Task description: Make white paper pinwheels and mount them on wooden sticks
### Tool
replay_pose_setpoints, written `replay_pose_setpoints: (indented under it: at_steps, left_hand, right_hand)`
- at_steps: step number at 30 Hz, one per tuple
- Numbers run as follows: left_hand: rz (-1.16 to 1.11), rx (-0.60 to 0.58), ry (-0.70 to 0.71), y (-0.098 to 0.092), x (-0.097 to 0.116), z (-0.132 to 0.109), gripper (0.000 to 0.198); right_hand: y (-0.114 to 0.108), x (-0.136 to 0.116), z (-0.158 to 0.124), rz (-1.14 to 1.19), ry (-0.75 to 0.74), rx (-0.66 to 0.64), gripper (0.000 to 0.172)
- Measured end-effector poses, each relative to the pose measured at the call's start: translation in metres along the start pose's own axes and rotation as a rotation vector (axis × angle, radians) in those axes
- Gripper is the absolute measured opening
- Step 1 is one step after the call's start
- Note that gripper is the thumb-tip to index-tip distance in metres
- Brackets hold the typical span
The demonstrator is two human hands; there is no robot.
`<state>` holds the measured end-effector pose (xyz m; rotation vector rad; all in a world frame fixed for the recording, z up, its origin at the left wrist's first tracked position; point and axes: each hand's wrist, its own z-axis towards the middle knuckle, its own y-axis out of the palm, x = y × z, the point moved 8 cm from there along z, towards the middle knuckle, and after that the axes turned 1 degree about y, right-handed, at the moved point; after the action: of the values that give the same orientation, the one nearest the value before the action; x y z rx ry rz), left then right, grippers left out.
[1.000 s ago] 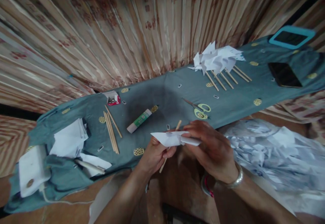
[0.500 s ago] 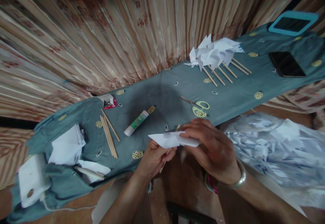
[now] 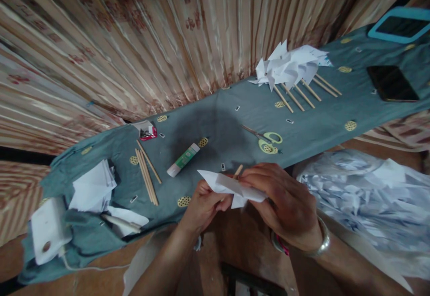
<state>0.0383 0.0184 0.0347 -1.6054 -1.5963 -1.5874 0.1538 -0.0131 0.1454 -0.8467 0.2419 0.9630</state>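
Note:
Low over the near edge of the table, both hands are closed on a white paper pinwheel. My left hand grips it from the left and below, some fingers hidden behind the paper. My right hand, with a silver bangle at the wrist, pinches its right side between thumb and fingers. The end of a wooden stick pokes up behind the paper; how it joins the pinwheel is hidden. A glue box and green-handled scissors lie beyond the hands.
Several finished pinwheels lie at the back right, near a phone and a blue-framed tablet. Loose sticks, a red pin box, paper squares and a white device occupy the left. A bag of paper is at right.
The pinwheel has tilted, so a lower blade now hangs below it and more of the stick's end shows. The camera view has shifted slightly. Both hands keep hold.

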Motion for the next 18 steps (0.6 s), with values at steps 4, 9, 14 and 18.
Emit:
replay_pose_setpoints:
  at_steps: [4, 9, 14, 18]
  left_hand:
    - [-0.016, -0.004, -0.017, -0.0024, -0.0032, -0.0009, 0.04]
    - [0.015, 0.004, -0.037, -0.0026, -0.0041, -0.0019, 0.047]
    - [0.017, -0.015, -0.042, -0.0004, -0.0047, -0.0016, 0.053]
    - [0.0, -0.036, -0.027, -0.0003, -0.0064, -0.0011, 0.048]
  right_hand:
    - [0.0, -0.0005, -0.0005, -0.023, -0.017, 0.013, 0.013]
    - [0.0018, 0.002, -0.0035, -0.038, -0.018, -0.002, 0.017]
    - [0.0011, 0.0023, -0.0032, -0.044, -0.015, -0.002, 0.015]
    - [0.001, 0.0027, -0.003, -0.03, -0.013, -0.007, 0.015]
